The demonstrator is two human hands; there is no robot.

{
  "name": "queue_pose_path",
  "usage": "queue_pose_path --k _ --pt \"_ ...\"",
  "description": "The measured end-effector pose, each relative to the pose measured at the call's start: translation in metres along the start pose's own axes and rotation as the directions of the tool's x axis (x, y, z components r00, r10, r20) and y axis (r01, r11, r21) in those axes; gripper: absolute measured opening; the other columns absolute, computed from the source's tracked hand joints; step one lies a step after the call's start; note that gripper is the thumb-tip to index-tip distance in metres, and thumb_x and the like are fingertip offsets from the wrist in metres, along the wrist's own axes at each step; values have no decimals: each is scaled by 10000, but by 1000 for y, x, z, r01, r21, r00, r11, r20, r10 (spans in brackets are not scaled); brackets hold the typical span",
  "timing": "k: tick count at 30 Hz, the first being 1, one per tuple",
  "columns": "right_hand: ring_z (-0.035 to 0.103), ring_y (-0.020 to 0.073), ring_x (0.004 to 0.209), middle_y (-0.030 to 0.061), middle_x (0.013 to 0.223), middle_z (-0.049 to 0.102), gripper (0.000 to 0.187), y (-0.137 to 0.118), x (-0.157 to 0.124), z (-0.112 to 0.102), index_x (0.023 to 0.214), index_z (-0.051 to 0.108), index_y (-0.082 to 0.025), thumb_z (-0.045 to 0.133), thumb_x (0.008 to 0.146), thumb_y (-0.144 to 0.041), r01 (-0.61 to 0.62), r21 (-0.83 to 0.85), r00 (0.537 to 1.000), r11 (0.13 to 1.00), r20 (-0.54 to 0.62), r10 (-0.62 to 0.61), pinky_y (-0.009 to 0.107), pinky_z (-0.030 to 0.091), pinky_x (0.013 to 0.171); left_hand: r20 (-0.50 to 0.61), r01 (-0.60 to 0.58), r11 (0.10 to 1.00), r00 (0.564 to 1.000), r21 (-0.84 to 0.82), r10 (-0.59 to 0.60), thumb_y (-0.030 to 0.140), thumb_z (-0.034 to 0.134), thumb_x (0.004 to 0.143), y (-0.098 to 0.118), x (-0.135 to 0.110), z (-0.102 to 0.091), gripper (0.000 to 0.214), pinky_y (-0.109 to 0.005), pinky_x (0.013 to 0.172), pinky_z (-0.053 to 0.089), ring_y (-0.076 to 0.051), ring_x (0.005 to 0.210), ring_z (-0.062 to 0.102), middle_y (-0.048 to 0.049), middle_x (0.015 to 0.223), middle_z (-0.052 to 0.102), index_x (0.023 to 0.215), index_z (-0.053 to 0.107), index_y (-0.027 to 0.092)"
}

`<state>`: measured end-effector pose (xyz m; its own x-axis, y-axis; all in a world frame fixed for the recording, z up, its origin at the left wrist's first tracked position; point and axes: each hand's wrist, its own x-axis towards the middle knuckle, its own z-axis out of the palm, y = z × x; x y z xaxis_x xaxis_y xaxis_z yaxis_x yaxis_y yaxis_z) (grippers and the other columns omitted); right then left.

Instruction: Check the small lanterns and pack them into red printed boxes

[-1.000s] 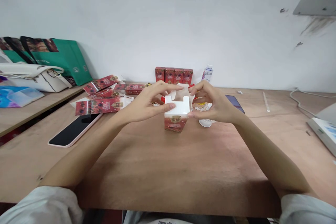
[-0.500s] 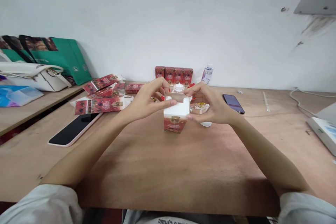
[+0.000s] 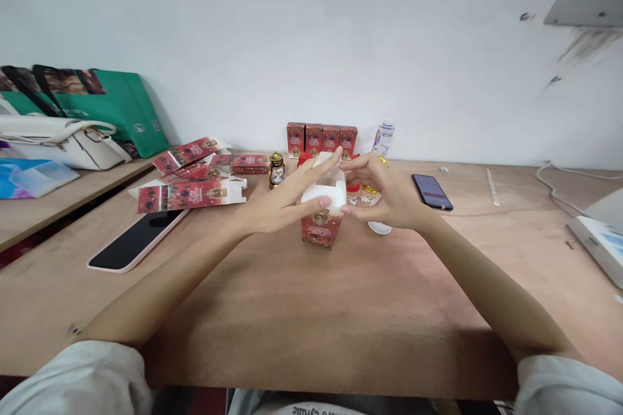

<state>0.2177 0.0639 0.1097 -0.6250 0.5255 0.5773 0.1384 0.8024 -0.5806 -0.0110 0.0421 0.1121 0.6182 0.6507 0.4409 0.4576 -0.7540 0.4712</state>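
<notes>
A small red carton (image 3: pixel 321 228) with white top flaps stands upright on the wooden table (image 3: pixel 311 311) between my hands. My left hand (image 3: pixel 282 201) has its thumb against the front flap and its fingers stretched out over the top of the carton. My right hand (image 3: pixel 389 198) grips the carton's right side, thumb at the front and fingers curled above the flaps. What is inside the carton is hidden.
Flat red cartons (image 3: pixel 189 194) lie at the left behind a black phone (image 3: pixel 131 243). A small lantern (image 3: pixel 276 170), several upright red boxes (image 3: pixel 321 139) and a bottle (image 3: pixel 384 136) stand near the wall. Another phone (image 3: pixel 432 191) lies right; bags (image 3: pixel 97 113) sit far left.
The white top flaps have been folded down onto the carton. My left fingers have stretched out over its top. The small lantern behind my left hand has come into view.
</notes>
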Motion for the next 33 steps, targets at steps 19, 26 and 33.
queue_pose_path --k 19,26,33 --pt "538 206 1215 63 1372 524 458 24 5 4 1300 559 -321 635 849 -332 19 64 1000 998 9 -19 401 519 978 -387 -91 959 922 -267 -21 445 756 724 -40 2 40 536 -305 796 504 -211 963 619 -94 1119 645 1181 627 197" --pt "535 193 1192 30 1393 520 458 33 5 6 1297 559 -352 640 847 -374 -79 215 997 973 33 73 384 534 939 -374 -30 959 924 -282 -81 444 731 734 -36 4 41 525 -251 686 484 -177 919 600 -86 1144 584 1160 560 191" --pt "594 179 1091 39 1373 551 422 33 6 6 1252 598 -322 648 840 -398 -135 309 991 941 28 133 375 537 908 -289 50 995 954 -88 -73 408 697 758 -17 4 27 377 -257 689 464 -177 869 573 -57 1034 588 1006 515 189"
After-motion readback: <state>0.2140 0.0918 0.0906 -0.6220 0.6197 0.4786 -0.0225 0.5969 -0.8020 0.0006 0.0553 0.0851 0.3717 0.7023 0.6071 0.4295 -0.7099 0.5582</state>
